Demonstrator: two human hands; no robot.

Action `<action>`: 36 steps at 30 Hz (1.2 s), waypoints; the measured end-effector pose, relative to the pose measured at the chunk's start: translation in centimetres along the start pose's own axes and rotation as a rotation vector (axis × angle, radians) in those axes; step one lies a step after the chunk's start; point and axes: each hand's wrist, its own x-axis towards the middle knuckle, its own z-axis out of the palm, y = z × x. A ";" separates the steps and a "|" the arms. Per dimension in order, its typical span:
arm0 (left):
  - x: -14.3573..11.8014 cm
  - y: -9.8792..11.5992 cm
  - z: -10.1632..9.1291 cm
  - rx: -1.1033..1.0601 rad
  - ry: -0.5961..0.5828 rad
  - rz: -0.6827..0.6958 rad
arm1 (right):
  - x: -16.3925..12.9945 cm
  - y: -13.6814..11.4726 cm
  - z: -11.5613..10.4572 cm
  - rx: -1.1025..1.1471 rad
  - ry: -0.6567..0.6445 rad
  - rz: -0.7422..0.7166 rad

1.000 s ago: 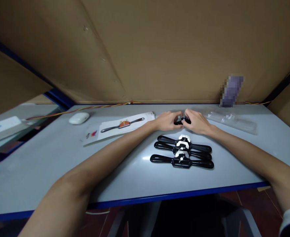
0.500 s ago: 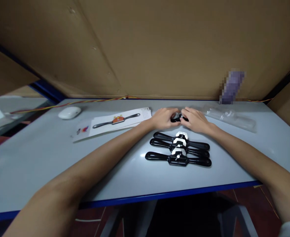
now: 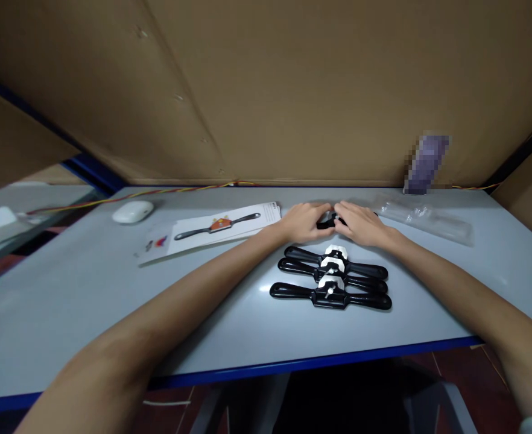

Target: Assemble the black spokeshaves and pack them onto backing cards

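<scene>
At the back middle of the table, my left hand (image 3: pixel 306 222) and my right hand (image 3: pixel 360 223) are closed around one black spokeshave (image 3: pixel 326 225), one hand at each side of its middle. Fingers cover most of it, and a dark handle end peeks out behind the right hand. Three more black spokeshaves lie in a row just in front of the hands: the nearest spokeshave (image 3: pixel 330 299), a middle spokeshave (image 3: pixel 297 266) and a far spokeshave (image 3: pixel 303 254). Each has a pale metal blade plate at its centre.
Printed cards (image 3: pixel 212 232) picturing a spokeshave lie left of the hands, near a white computer mouse (image 3: pixel 133 211). Clear plastic packaging (image 3: pixel 433 221) rests at the right. A blurred purple object (image 3: pixel 426 164) leans on the brown back panel (image 3: pixel 293 90); a twisted cable (image 3: pixel 180 190) runs along its base.
The view has shifted slightly, so everything appears a little lower and further right. Both hands stay on the spokeshave, and a handle end now shows beyond the right hand.
</scene>
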 end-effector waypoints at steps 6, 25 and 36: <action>0.0 0.1 -0.1 -0.021 -0.004 0.008 | -0.2 0.4 0.3 0.005 0.014 -0.048; 0.0 -0.1 -0.3 -0.086 0.003 -0.010 | -0.2 1.4 1.6 0.267 0.210 -0.097; -0.1 -0.1 -0.2 -0.083 0.028 -0.020 | -0.5 1.3 1.5 0.223 0.168 -0.128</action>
